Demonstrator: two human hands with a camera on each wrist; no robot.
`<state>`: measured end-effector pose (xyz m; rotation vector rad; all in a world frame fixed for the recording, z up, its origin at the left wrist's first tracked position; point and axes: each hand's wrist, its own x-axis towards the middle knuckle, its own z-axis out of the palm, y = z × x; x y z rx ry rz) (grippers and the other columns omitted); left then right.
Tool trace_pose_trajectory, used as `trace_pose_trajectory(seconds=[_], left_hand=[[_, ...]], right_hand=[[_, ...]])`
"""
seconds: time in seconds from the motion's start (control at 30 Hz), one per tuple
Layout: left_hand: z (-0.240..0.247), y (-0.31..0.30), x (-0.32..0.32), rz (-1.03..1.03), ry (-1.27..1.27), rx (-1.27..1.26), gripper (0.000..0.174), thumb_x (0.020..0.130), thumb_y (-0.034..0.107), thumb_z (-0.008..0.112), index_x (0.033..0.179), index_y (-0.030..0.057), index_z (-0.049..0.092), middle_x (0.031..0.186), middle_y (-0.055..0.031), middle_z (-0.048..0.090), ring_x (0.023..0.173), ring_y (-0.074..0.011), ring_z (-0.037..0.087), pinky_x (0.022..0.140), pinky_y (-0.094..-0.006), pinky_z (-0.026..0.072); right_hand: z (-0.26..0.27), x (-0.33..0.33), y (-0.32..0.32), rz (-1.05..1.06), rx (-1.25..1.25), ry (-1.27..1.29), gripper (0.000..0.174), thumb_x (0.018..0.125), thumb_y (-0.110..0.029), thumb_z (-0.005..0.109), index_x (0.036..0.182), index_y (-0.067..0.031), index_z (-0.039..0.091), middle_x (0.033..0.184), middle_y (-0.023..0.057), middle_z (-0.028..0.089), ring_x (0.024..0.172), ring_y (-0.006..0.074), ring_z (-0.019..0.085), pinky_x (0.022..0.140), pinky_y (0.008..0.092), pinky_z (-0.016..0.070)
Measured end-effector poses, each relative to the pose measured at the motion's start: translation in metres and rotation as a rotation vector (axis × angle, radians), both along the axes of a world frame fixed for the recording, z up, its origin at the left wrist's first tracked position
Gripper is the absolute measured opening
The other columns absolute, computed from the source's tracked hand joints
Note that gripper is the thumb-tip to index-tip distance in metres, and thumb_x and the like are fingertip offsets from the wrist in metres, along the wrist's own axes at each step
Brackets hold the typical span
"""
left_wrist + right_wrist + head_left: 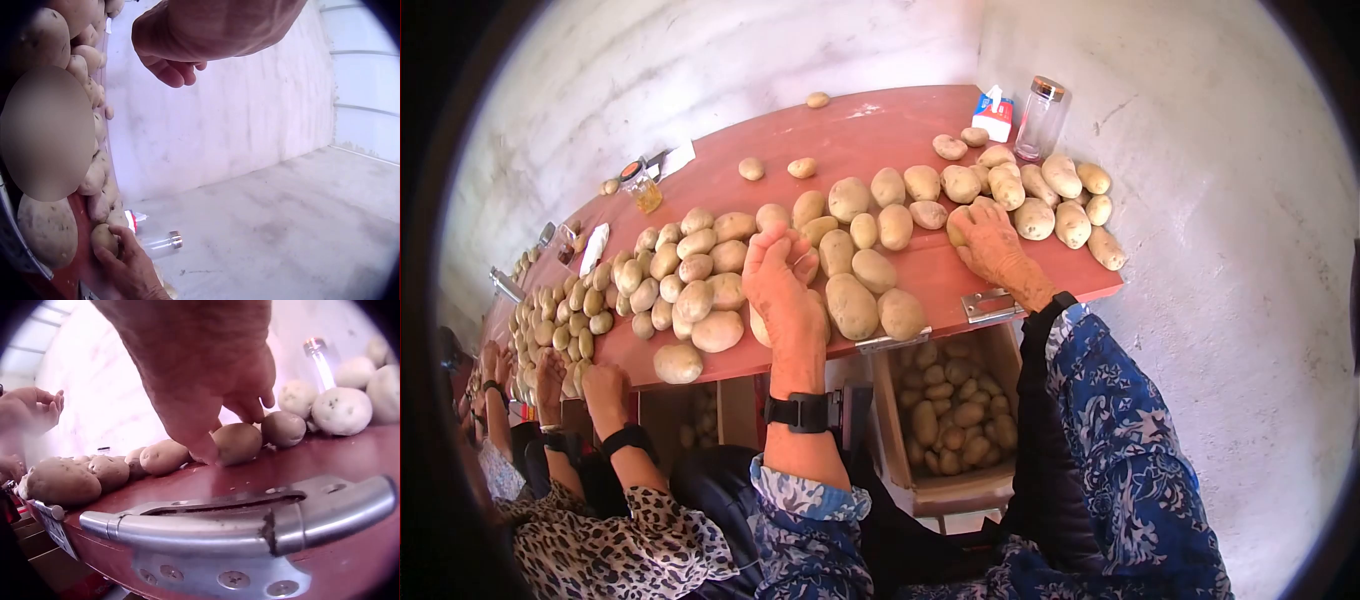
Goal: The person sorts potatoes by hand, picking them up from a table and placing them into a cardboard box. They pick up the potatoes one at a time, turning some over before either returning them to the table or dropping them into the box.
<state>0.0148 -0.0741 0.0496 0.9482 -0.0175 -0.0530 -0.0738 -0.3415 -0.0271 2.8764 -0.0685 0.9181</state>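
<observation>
My right hand (995, 245) grips a potato (239, 444) lying on the red table near its right end. In the right wrist view the thumb is at the potato's near side and the fingers reach over behind it. My left hand (785, 285) is raised above the potato rows with fingers loosely curled and nothing in them. Beneath it, large potatoes (852, 305) sit along the table's front edge. A cluster of potatoes (1060, 175) lies to the right of my right hand, and a smaller potato (928, 214) just left of it.
A wooden drawer (960, 492) full of potatoes stands below the table edge. Metal brackets (992, 305) are fixed along that edge. At the back right are a glass bottle (1040, 118) and a tissue box (993, 118). Other people's hands (607, 398) work at the left.
</observation>
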Motion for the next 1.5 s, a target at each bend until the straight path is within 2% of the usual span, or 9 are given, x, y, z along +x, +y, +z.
trace_pose_trajectory(seconds=[0.07,0.3,0.37,0.5,0.7,0.77,0.9,0.97,1.5], left_hand=[[-0.002,-0.002,0.000,-0.003,-0.010,-0.006,0.013,0.089,0.003,0.053,0.099,0.0042,0.062,0.090,-0.0038,0.061,0.077,-0.0120,0.059,0.065,-0.0231,0.0494],[-0.001,-0.001,-0.003,-0.004,-0.008,0.001,0.014,0.090,0.004,0.052,0.100,0.0025,0.062,0.092,-0.0054,0.061,0.077,-0.0131,0.059,0.063,-0.0236,0.0493],[-0.002,-0.002,-0.002,-0.003,-0.019,0.001,0.015,0.090,0.004,0.052,0.100,0.0022,0.062,0.093,-0.0057,0.061,0.078,-0.0130,0.060,0.063,-0.0237,0.0493],[-0.003,-0.002,-0.003,-0.011,-0.028,-0.014,0.015,0.090,0.004,0.052,0.101,0.0021,0.063,0.093,-0.0058,0.062,0.077,-0.0134,0.060,0.063,-0.0244,0.0493],[-0.006,-0.001,-0.001,-0.030,-0.031,-0.010,0.017,0.091,0.004,0.051,0.104,0.0015,0.062,0.091,-0.0060,0.063,0.076,-0.0139,0.062,0.063,-0.0245,0.0510],[-0.007,0.000,0.000,-0.039,-0.033,-0.004,0.018,0.092,0.003,0.050,0.106,0.0010,0.061,0.091,-0.0063,0.065,0.075,-0.0140,0.063,0.062,-0.0241,0.0528],[-0.004,-0.006,-0.004,-0.040,-0.014,0.008,0.018,0.092,0.004,0.051,0.105,0.0023,0.062,0.091,-0.0058,0.065,0.075,-0.0137,0.063,0.062,-0.0245,0.0523],[-0.005,-0.005,-0.004,-0.049,-0.012,0.003,0.017,0.091,0.004,0.051,0.105,0.0028,0.062,0.091,-0.0056,0.065,0.075,-0.0136,0.063,0.062,-0.0247,0.0521],[-0.009,-0.004,-0.002,-0.052,-0.038,-0.022,0.016,0.090,0.002,0.051,0.101,0.0018,0.063,0.088,-0.0054,0.062,0.072,-0.0126,0.060,0.061,-0.0234,0.0507]], right_hand=[[-0.001,-0.001,0.003,-0.004,0.124,0.006,0.026,0.074,-0.015,0.067,0.098,-0.0090,0.056,0.100,0.0135,0.057,0.106,0.0338,0.049,0.095,0.0471,0.0364],[0.002,0.012,0.011,-0.006,-0.003,-0.043,0.018,0.077,-0.010,0.062,0.093,-0.0071,0.055,0.091,0.0123,0.059,0.099,0.0327,0.055,0.087,0.0474,0.0416],[0.000,0.007,0.013,-0.088,0.169,0.117,0.019,0.077,-0.008,0.062,0.094,-0.0055,0.055,0.087,0.0116,0.059,0.099,0.0346,0.055,0.080,0.0483,0.0460],[0.007,-0.010,0.027,-0.001,0.311,0.113,0.022,0.077,-0.006,0.061,0.098,-0.0042,0.055,0.089,0.0147,0.059,0.099,0.0379,0.055,0.078,0.0484,0.0487],[0.012,-0.021,0.052,0.188,0.583,0.119,0.037,0.075,-0.012,0.068,0.109,-0.0049,0.057,0.109,0.0183,0.057,0.104,0.0388,0.055,0.091,0.0440,0.0466],[0.013,-0.018,0.053,0.262,0.751,0.276,0.038,0.075,-0.014,0.071,0.110,-0.0054,0.058,0.115,0.0165,0.056,0.109,0.0368,0.054,0.093,0.0423,0.0458],[0.003,-0.013,0.057,0.314,0.692,0.163,0.038,0.076,-0.009,0.073,0.111,-0.0041,0.060,0.117,0.0158,0.058,0.106,0.0309,0.058,0.092,0.0383,0.0470],[0.003,-0.014,0.057,0.298,0.818,0.206,0.039,0.077,-0.009,0.072,0.114,-0.0042,0.060,0.116,0.0157,0.059,0.105,0.0303,0.059,0.091,0.0376,0.0476],[0.005,-0.025,0.050,0.264,0.767,0.256,0.054,0.080,-0.019,0.067,0.130,-0.0090,0.050,0.132,0.0186,0.051,0.123,0.0360,0.048,0.102,0.0429,0.0409]])
